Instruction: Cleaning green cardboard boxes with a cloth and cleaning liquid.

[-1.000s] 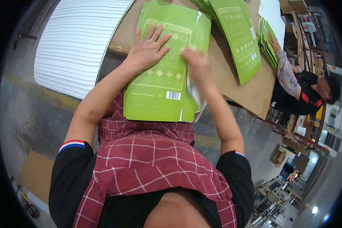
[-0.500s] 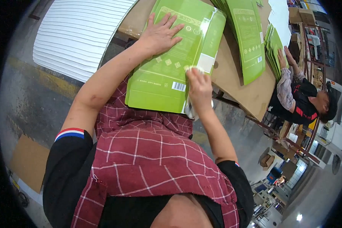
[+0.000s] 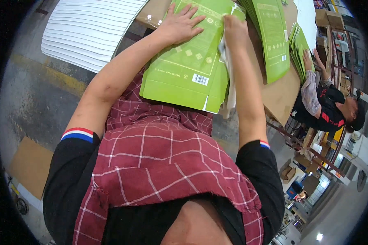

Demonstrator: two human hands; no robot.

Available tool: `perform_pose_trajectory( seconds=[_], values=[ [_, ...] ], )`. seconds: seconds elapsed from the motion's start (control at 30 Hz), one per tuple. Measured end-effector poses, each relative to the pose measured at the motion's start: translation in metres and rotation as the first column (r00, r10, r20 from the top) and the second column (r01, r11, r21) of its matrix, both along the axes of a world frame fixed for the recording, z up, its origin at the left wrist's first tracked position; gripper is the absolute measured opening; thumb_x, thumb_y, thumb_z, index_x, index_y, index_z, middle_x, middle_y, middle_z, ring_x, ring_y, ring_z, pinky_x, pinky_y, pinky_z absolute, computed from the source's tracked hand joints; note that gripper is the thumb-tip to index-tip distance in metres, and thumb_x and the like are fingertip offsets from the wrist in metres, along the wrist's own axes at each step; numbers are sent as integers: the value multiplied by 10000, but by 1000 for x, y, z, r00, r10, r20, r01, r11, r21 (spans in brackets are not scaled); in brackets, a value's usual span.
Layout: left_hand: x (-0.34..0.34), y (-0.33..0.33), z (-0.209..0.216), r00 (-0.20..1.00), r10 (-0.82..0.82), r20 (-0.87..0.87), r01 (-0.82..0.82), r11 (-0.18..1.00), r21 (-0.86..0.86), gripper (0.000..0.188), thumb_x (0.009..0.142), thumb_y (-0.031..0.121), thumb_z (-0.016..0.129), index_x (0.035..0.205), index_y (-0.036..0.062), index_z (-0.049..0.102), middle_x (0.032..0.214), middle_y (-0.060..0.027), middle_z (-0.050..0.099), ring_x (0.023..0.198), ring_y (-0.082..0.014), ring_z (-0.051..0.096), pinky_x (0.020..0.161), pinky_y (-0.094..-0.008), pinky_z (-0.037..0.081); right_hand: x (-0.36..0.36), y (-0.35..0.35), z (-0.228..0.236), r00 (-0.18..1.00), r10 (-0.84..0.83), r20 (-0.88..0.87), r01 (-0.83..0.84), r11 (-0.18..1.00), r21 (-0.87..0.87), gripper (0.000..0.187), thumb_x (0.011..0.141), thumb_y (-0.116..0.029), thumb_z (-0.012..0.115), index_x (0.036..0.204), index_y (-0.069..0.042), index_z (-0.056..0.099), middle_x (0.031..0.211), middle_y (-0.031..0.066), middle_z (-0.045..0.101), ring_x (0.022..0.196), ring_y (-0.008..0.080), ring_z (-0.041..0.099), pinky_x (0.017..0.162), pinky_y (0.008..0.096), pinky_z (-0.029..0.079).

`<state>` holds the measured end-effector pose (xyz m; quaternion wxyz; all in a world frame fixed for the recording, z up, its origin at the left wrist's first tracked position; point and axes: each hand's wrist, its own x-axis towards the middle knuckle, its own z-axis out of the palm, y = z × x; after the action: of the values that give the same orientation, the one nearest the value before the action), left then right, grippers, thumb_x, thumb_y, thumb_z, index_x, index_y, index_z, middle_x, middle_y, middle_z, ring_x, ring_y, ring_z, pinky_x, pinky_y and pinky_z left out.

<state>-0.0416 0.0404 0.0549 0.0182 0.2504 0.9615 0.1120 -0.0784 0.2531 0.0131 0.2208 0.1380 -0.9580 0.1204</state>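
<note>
Pressing my left hand [image 3: 179,25] flat, fingers spread, on the green flattened carton [image 3: 188,65] overhanging the brown surface [image 3: 280,92], I clamp my right hand [image 3: 234,28] over its far right edge, hands apart.

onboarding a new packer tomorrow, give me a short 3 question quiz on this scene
1. True or false: the left hand lies flat, fingers spread, on the green flat carton.
2. The right hand works along which edge of that carton? A) its right edge B) its near edge
3. What lies stacked left of the carton?

Key: 1 true. 2 A. 3 a stack of white sheets.
</note>
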Motion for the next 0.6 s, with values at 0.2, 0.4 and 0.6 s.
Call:
perform_pose_trajectory(
  seconds=[0.2,0.4,0.6],
  values=[
    [0,-12,6,999,-23,-41,30,982,186,509,883,407,299,1304,122,330,1383,-182,224,1288,-307,196,1013,-561,67,190,-27,13,967,242,84,-236,969,-75,265,715,7,542,943,-110,609,970,80,616,768,262,570,700,353,461],
    [-17,3,-35,985,-8,-173,2,999,-35,493,885,441,302,1313,197,316,1384,-99,259,1290,-247,210,999,-570,117,228,-19,38,916,316,246,-246,928,-279,206,740,26,549,910,-80,600,913,73,613,758,232,562,685,310,464],
    [-12,3,-22,998,11,-61,-16,996,-90,500,887,450,278,1327,213,289,1395,-98,240,1300,-249,189,1009,-570,87,175,62,103,857,-248,451,482,694,-534,338,860,-324,487,1053,-50,530,873,149,615,701,210,617,593,312,464]
  ],
)
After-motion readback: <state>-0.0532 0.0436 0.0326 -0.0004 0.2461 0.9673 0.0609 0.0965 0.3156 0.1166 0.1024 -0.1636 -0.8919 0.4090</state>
